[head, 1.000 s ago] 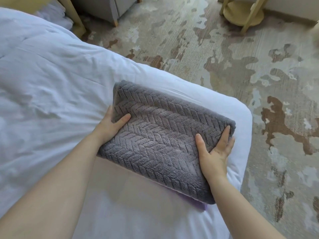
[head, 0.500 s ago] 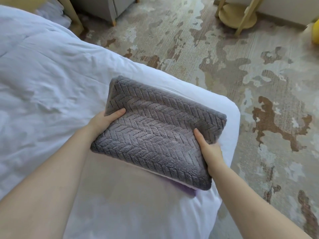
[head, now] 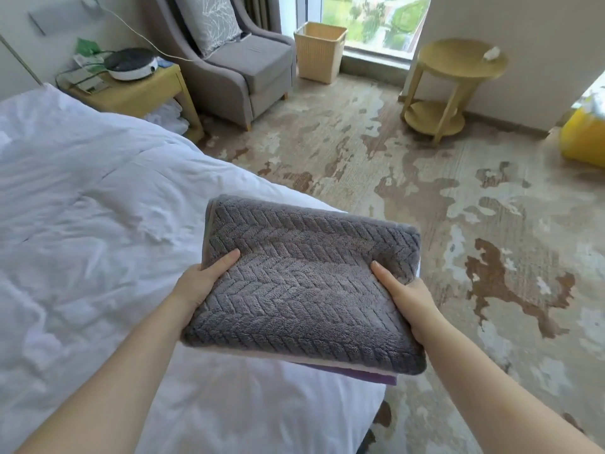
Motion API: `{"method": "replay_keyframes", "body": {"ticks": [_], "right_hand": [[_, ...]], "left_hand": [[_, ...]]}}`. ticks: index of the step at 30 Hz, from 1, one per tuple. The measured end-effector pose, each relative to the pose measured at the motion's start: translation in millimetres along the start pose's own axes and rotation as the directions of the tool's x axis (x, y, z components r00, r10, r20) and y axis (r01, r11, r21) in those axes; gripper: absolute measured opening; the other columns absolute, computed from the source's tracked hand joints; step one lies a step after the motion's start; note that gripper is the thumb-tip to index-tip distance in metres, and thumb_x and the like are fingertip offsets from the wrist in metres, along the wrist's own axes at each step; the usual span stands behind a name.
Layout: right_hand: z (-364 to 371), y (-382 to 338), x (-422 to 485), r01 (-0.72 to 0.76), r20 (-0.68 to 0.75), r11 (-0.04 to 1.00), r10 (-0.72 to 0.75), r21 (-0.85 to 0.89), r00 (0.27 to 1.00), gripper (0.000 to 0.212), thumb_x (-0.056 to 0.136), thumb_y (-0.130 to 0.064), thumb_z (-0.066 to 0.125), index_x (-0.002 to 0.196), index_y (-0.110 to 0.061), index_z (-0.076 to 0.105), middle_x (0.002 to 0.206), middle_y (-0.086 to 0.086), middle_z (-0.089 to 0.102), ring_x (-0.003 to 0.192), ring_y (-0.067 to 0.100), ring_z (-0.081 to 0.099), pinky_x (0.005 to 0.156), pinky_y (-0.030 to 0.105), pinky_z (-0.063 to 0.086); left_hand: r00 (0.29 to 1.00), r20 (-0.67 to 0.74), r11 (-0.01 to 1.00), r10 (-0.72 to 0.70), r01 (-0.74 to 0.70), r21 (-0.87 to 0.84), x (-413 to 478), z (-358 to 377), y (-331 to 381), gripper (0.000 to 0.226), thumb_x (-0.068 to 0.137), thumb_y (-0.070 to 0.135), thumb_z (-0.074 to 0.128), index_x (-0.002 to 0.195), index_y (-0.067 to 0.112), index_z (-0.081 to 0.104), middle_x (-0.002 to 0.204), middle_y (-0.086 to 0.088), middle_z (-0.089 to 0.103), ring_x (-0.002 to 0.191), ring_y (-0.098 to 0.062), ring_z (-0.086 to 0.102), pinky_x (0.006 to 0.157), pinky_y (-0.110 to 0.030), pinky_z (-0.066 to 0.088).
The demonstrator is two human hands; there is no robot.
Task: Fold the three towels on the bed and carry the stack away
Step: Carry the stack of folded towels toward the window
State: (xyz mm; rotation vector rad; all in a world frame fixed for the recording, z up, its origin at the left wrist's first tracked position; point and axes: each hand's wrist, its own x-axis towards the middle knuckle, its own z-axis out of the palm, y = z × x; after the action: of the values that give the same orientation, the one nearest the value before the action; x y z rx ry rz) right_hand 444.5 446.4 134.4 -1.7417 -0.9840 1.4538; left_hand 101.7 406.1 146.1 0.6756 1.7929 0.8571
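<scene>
Folded towel stack (head: 301,290) held over the bed (head: 98,224) corner, long axis running hand to hand. Left hand (head: 203,280) and right hand (head: 402,290) each clamp one end (thumbs on top, fingers presumably beneath). Neither hand is nearer.

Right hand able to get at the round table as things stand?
Likely not. The right hand grips the stack with the left hand, so it isn't free, and the round table stands far across the carpet, beyond reach without walking over.
</scene>
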Motion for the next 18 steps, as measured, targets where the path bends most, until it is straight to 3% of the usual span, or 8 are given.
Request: {"method": "replay_keyframes", "body": {"ticks": [2, 6, 12, 16, 18], "right_hand": [[-21.9, -9.7, -19.0, 0.037, -0.005, 0.999, -0.037, 0.007, 0.999, 0.057, 0.053, -0.063, 0.08, 0.096, -0.027, 0.066, 0.075, -0.011, 0.074, 0.066, 0.008, 0.07, 0.049, 0.015, 0.049], [-72.1, -29.5, -45.4, 0.087, -0.022, 0.996, -0.087, 0.012, 0.996, 0.04, 0.057, -0.06, 0.079, 0.081, -0.032, 0.063, 0.066, -0.015, 0.072, 0.063, 0.007, 0.07, 0.05, 0.017, 0.048], [-153.1, -47.0, -37.2, 0.111, -0.081, 0.994, -0.111, -0.003, 0.991, 0.05, 0.057, -0.062, 0.079, 0.094, -0.031, 0.066, 0.089, -0.004, 0.074, 0.085, 0.02, 0.068, 0.077, 0.032, 0.054], [-209.2, -58.2, 6.9, 0.072, -0.119, 0.997, -0.072, -0.008, 0.99, 0.053, 0.052, -0.065, 0.077, 0.088, -0.029, 0.066, 0.077, -0.007, 0.073, 0.074, 0.015, 0.068, 0.056, 0.021, 0.049], [-239.1, -69.7, 42.1, 0.05, -0.133, 0.999, -0.05, -0.004, 0.99, 0.055, 0.049, -0.067, 0.077, 0.086, -0.029, 0.064, 0.076, -0.008, 0.071, 0.072, 0.013, 0.067, 0.053, 0.02, 0.047]], "left_hand": [[1.0, 0.018, 1.0, 0.021, -0.021, -0.023, -24.8, 10.7, 10.8, 0.078, 0.039, 0.069, 0.078, 0.092, 0.012, 0.072, 0.09, -0.01, 0.075, 0.084, -0.029, 0.071, 0.088, -0.044, 0.054], [0.997, 0.038, 0.997, 0.065, -0.063, -0.048, -62.8, 44.1, 37.1, 0.077, 0.04, 0.069, 0.075, 0.091, 0.012, 0.072, 0.09, -0.011, 0.074, 0.084, -0.029, 0.07, 0.087, -0.043, 0.054], [0.992, 0.088, 0.996, 0.086, -0.082, -0.045, -72.5, 118.8, 72.5, 0.07, 0.041, 0.068, 0.077, 0.084, 0.013, 0.072, 0.088, -0.01, 0.074, 0.083, -0.027, 0.07, 0.088, -0.042, 0.054], [0.988, 0.137, 0.997, 0.076, -0.076, -0.01, -46.0, 187.5, 108.1, 0.072, 0.041, 0.067, 0.081, 0.088, 0.013, 0.072, 0.09, -0.009, 0.074, 0.085, -0.026, 0.07, 0.09, -0.041, 0.053], [0.985, 0.165, 0.998, 0.057, -0.06, 0.015, -25.4, 226.4, 130.2, 0.082, 0.034, 0.071, 0.078, 0.092, 0.013, 0.072, 0.089, -0.008, 0.075, 0.083, -0.026, 0.071, 0.085, -0.039, 0.055]]}}
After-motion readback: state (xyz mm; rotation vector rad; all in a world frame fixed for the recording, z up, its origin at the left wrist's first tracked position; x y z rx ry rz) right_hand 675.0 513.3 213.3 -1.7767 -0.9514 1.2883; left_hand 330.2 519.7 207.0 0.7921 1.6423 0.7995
